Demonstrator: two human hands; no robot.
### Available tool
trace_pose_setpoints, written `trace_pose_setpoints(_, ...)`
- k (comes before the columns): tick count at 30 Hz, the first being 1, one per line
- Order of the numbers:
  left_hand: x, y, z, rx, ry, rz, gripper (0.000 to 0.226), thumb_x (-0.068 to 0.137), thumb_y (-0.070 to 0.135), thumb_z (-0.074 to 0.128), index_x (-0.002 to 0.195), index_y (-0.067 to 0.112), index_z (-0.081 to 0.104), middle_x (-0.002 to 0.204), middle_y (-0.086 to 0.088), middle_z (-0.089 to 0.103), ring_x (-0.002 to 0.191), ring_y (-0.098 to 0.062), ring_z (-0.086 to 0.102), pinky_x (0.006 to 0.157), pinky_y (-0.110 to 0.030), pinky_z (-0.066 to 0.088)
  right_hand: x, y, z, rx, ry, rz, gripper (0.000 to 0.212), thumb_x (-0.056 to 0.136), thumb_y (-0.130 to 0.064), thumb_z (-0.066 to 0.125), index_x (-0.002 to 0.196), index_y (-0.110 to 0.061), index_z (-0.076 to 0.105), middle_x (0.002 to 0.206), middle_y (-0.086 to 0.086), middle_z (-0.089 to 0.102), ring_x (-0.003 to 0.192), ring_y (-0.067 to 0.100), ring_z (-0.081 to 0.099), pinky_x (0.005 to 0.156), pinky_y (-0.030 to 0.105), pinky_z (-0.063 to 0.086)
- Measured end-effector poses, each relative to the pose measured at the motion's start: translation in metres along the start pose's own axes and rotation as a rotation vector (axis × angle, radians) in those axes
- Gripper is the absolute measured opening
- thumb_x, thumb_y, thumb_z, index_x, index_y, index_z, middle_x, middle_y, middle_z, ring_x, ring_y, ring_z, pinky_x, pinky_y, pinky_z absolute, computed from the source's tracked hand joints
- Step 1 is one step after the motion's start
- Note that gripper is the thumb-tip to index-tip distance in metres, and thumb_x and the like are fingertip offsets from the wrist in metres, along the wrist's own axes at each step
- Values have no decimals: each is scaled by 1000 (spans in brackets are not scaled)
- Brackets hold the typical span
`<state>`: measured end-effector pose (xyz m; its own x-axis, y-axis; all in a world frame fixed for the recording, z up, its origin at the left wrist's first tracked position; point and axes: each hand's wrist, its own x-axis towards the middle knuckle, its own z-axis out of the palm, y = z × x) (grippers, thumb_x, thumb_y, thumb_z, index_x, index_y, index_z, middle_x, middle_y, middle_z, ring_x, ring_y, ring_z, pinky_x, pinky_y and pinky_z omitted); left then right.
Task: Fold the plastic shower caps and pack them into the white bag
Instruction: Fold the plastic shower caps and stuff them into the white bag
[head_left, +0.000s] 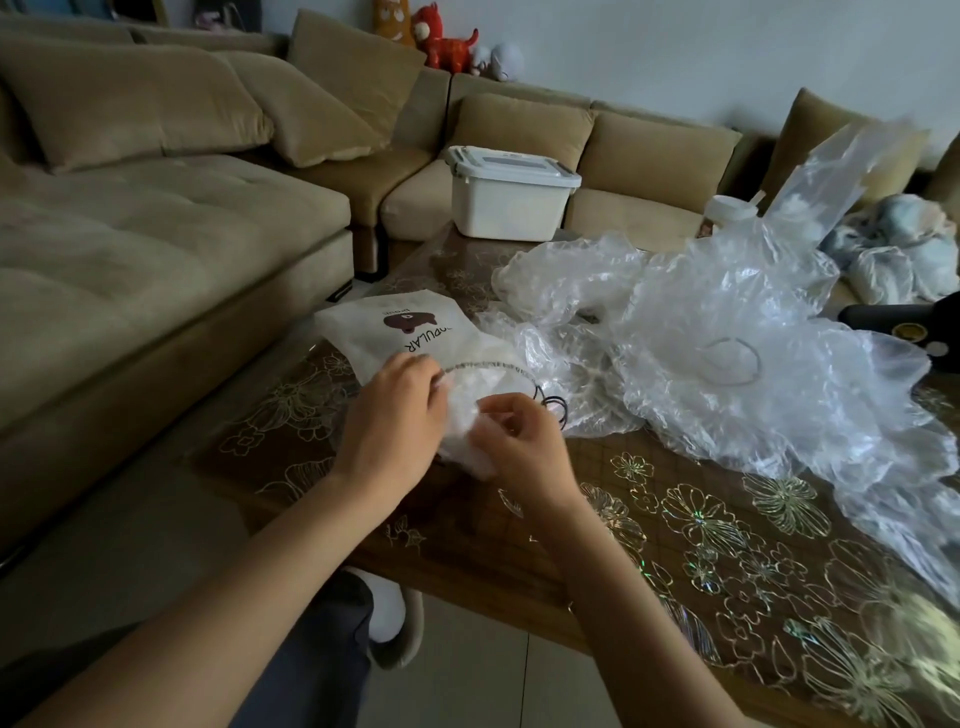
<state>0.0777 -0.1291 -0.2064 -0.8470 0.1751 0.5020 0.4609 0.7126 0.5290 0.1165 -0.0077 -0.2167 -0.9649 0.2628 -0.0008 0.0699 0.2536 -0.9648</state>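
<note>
Head view. Our left hand and right hand both pinch one bunched shower cap, touching the white bag near the table's left edge. We judge the task early: a large heap of unfolded caps lies along the far edge; the bag's contents are hidden.

Two hands, left and right, pinch a bunched shower cap over a white bag on the worktop.

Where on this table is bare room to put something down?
Bare table lies between the right hand, the near edge and the cap pile. A smaller patch lies left of the left hand. Crowded: the pile and the white bag.
</note>
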Motion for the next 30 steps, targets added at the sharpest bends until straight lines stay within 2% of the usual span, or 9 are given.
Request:
trace_pose_setpoints(5, 0, 0, -7, -24, 157, 21, 15, 93, 15, 53, 91, 3, 62, 83, -3, 52, 65, -19, 52, 54, -33, 44, 9, 13, 10, -378, 46, -9, 23, 81, -6, 55, 104, -11, 60, 96, 0, 58, 85, 12, 53, 58, 12, 39)
trace_pose_setpoints(9, -5, 1, -6, -45, 99, 100, 13, 90, 10, 57, 99, 3, 63, 95, -9, 59, 70, -21, 59, 55, -28, 45, 18, 0, 21, -106, 42, 6, 19, 82, -9, 62, 101, -6, 59, 93, 10, 65, 72, 14, 60, 49, 13, 44)
trace_pose_setpoints(12, -9, 5, -6, -53, 50, 131, 22, 87, 6, 59, 108, 4, 62, 103, -12, 61, 81, -25, 64, 60, -35, 55, 28, -6, 34, 11, 118, 32, 8, 87, -8, 60, 79, -5, 62, 77, 7, 65, 66, 13, 59, 49, 8, 40)
trace_pose_setpoints(14, -10, 6, -5, 22, 18, 171, 24, 84, 5, 60, 107, 5, 64, 102, -13, 59, 85, -28, 62, 61, -36, 55, 31, -1, 39, -164, 107, 54, 31, 91, -6, 52, 61, -13, 49, 61, -1, 50, 53, 6, 44, 41, 8, 33)
trace_pose_setpoints(18, -13, 6, -4, 35, -205, 160, 60, 85, 49, 27, 111, 9, 64, 125, -7, 51, 115, -23, 48, 92, -28, 36, 16, 5, 26, -221, -89, -61, 18, 90, -2, 49, 74, -1, 59, 61, 1, 55, 57, 13, 51, 52, 21, 43)
trace_pose_setpoints(22, -21, -4, 7, 128, -440, 140, 84, 79, 72, 3, 128, 17, 43, 142, -3, 37, 134, -19, 29, 108, -31, 20, -15, 11, -21, -110, 34, -127, 22, 88, 3, 52, 87, -14, 66, 85, 6, 70, 73, 22, 67, 67, 36, 57)
trace_pose_setpoints(24, -29, -10, 16, 320, -586, 144, 73, 89, 67, 12, 147, 22, 14, 156, -9, 9, 145, -26, 4, 116, -45, 6, -16, 18, -46, -242, 202, -154, 24, 88, 5, 51, 95, -13, 66, 91, 2, 68, 72, 14, 65, 62, 21, 53)
trace_pose_setpoints(26, -34, -13, 21, 443, -702, 115, 63, 96, 55, 16, 148, 33, -12, 155, -7, -22, 142, -26, -23, 112, -49, -13, -4, 28, -63, -571, 287, -140, 31, 88, 4, 48, 112, -10, 62, 113, 5, 62, 100, 16, 58, 82, 19, 45)
trace_pose_setpoints(30, -22, -24, 23, 478, -716, 52, 56, 97, 51, 10, 148, 36, -9, 152, -5, -30, 138, -24, -31, 110, -50, -17, 21, 49, -75, -857, 154, -217, 41, 89, -5, 52, 129, -14, 52, 138, 6, 49, 130, 23, 38, 107, 33, 26)
